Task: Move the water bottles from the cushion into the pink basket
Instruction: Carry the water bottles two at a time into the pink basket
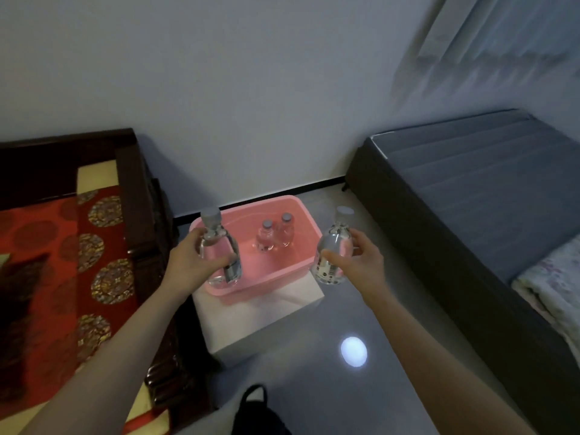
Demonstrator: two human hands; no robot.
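A pink basket (295, 208) sits on a white box near the wall. Two clear water bottles (275, 234) with grey caps stand upright inside it, side by side. My left hand (191, 259) grips a clear bottle (216, 237) upright over the basket's left rim. My right hand (357, 262) grips another clear bottle (334, 246) upright, just right of the basket's right rim. The red patterned cushion (62, 262) lies on the wooden seat at the left; no bottles show on it.
The white box (251, 318) under the basket stands on a glossy grey floor. A dark wooden seat frame (138, 196) is at the left, a dark grey bed (470, 196) at the right. A black bag (257, 409) lies at the bottom centre.
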